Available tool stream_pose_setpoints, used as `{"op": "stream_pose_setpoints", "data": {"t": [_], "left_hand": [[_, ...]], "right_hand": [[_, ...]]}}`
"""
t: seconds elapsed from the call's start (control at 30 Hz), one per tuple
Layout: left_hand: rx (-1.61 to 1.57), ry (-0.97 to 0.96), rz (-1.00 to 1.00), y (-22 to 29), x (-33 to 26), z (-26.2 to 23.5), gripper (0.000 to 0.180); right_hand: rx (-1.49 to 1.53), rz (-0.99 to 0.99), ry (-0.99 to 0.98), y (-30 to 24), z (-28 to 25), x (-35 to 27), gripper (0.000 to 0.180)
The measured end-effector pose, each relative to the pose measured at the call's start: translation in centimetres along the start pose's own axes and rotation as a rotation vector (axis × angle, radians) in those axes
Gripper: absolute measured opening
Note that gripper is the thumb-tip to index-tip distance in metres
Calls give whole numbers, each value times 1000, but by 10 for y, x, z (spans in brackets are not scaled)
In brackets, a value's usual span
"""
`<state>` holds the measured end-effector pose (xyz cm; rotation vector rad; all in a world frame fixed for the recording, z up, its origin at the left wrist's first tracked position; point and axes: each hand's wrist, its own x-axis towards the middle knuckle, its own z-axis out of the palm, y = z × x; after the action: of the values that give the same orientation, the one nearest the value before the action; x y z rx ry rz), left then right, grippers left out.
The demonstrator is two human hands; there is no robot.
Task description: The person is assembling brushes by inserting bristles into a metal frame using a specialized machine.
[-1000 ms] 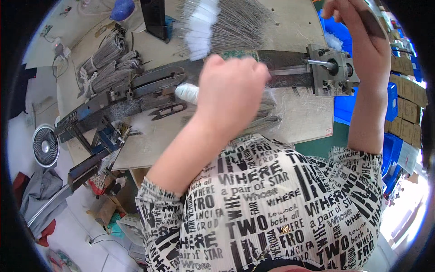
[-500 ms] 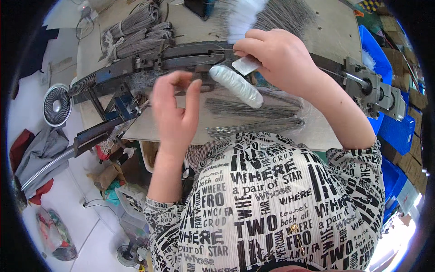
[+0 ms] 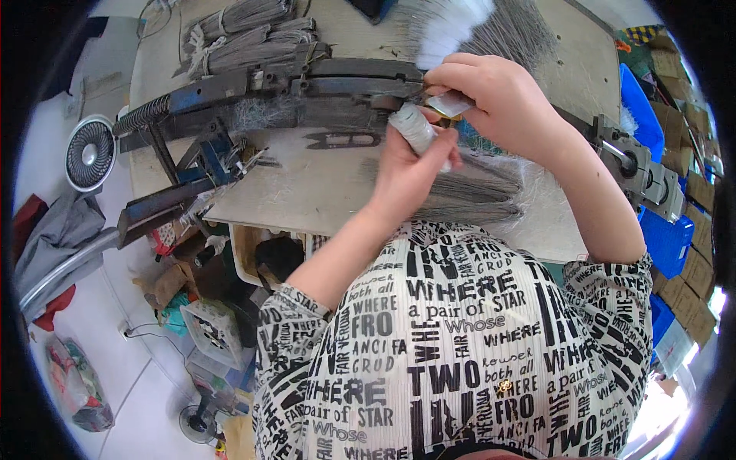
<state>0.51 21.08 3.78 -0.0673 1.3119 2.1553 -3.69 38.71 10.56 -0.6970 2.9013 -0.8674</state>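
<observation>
My left hand [image 3: 402, 172] is closed around a white, wrapped roll [image 3: 414, 129], whose upper end sticks out past the fingers. Just to the right and farther off, my right hand [image 3: 510, 96] grips a flat, shiny metal piece [image 3: 451, 103] with a yellowish edge; its exact kind does not show. Both hands work close together at the dark metal bar [image 3: 337, 84] of a bench machine. Beyond the right hand lies a bundle of white fibres [image 3: 460, 27] beside thin grey wires [image 3: 521, 34]. More wires [image 3: 491, 188] lie on the table below the right hand.
Tied wire bundles [image 3: 257, 46] lie at the back left. A dark flat tool [image 3: 343, 140] rests left of my left hand. A metal clamp block [image 3: 640, 172] stands at the right, near blue bins [image 3: 663, 238]. A fan [image 3: 92, 153] is at far left.
My left hand has moved right and closed on the white roll, which lay loose beneath the right hand before. The right hand still grips the metal piece. The whole view has shifted slightly.
</observation>
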Motion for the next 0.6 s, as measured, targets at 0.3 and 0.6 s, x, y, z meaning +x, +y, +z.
{"op": "stream_pose_setpoints", "data": {"t": [0.3,0.6], "left_hand": [[568,197,34,20,-24,-90,33],[65,656,15,51,-82,-187,33]], "right_hand": [[-47,-175,190,-25,-6,-22,28],[193,214,-133,12,11,-66,38]]}}
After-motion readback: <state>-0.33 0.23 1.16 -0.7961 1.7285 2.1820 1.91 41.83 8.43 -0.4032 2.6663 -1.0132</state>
